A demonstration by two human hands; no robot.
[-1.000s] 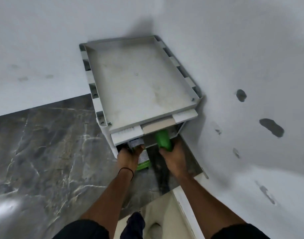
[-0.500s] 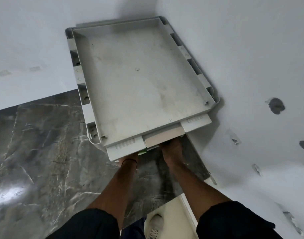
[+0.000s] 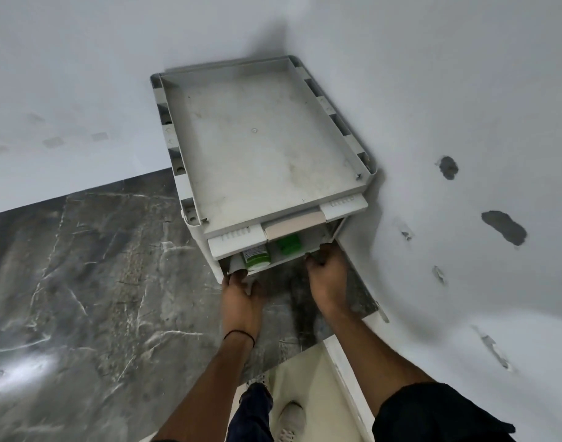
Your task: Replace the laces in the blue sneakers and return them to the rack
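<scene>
- The rack (image 3: pixel 257 148), a white plastic drawer unit with a shallow tray top, stands in the corner where two pale walls meet, at 12 o'clock from the hands.
- Its top drawer (image 3: pixel 279 262) sticks out part way toward 6 o'clock, under a beige strip (image 3: pixel 294 225) on the front of the rack.
- The left hand (image 3: pixel 241 301) grips the drawer's front lip at the 9 o'clock corner, with its fingers curled over the edge and the tips hidden inside.
- The right hand (image 3: pixel 327 275) grips the same lip at the 3 o'clock corner, fingers hooked over it.
- Inside the drawer a green-and-white can (image 3: pixel 256 255) lies on its side, just at 12 o'clock from the left hand.
- A plain green object (image 3: pixel 288 244) sits at 2 o'clock from the can; I cannot tell what it is.
- A thin black band (image 3: pixel 238 333) circles the left wrist.
- The dark marbled floor (image 3: pixel 82 282) spreads toward 9 o'clock.
- The wall at 3 o'clock carries grey patches (image 3: pixel 502 226).
- A pale shoe (image 3: pixel 291 421) on the person's foot shows at 6 o'clock.
</scene>
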